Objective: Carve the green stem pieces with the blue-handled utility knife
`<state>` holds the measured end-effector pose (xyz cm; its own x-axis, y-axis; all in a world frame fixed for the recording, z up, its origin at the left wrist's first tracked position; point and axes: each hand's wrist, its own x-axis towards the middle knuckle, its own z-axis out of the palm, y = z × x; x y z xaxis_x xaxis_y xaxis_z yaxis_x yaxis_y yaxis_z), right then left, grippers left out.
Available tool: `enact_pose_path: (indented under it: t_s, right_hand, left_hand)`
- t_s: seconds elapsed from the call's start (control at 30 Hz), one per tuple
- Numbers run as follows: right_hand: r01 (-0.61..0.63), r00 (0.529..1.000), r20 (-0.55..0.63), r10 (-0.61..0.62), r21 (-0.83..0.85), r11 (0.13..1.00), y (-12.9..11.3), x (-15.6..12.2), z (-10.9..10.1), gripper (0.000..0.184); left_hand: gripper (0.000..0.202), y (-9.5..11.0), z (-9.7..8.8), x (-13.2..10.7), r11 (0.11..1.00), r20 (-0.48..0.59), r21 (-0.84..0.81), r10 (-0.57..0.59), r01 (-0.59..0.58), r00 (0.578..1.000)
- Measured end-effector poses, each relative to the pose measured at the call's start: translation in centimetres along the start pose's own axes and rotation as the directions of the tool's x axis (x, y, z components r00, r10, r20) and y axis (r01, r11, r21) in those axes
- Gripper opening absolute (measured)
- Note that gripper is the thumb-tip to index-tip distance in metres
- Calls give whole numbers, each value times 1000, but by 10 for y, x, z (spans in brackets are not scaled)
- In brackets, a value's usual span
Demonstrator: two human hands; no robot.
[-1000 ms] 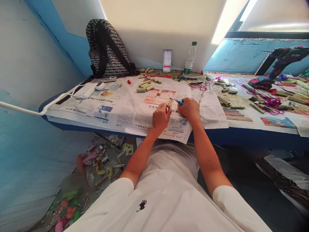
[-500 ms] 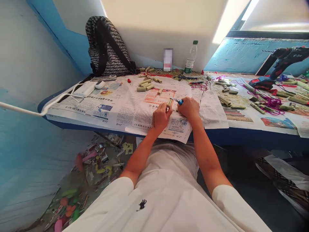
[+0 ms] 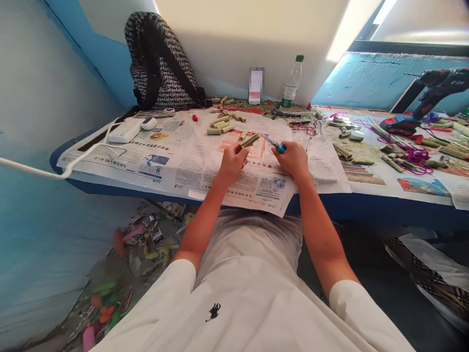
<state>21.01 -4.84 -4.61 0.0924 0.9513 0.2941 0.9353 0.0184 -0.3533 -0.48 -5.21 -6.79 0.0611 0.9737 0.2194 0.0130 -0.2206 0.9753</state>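
My left hand [image 3: 233, 161] is closed round the near end of a short green bamboo piece [image 3: 250, 141], which slants up to the right above the newspaper [image 3: 205, 168]. A blue-handled utility knife [image 3: 280, 147] is gripped in my right hand [image 3: 295, 159]. Its blade points up and left toward the bamboo, with a gap between the two. Just beyond my left hand, one pale bamboo piece [image 3: 243, 135] lies on the paper. Further back is a loose group of several cut pieces [image 3: 222, 125].
A white power strip [image 3: 125, 131] with a cable lies on the left, before a patterned backpack [image 3: 161, 63]. A water bottle [image 3: 290, 85] and a phone [image 3: 256, 87] stand at the back. On the right are a cordless drill [image 3: 421, 105], bamboo pieces and purple string [image 3: 414, 156].
The knife has drawn away from the bamboo, to the right. My left hand has shifted left and tilted the bamboo from near upright in view to a slant.
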Motion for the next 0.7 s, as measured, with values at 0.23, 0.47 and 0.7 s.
enact_pose_path:
  t_s: [0.23,0.47,0.7]
  right_hand:
    - [85,991,77,-112,289,954,1,20,-34,31]
    - [66,998,-43,-55,823,564,-11,26,-63,32]
    - [64,996,-81,29,928,368,-14,28,-87,46]
  left_hand:
    - [37,10,-23,13,969,49,-211,-118,126,992]
    - [39,4,-32,24,982,22,-151,-107,109,994]
    - [32,17,-24,22,946,140,-219,-210,238,967]
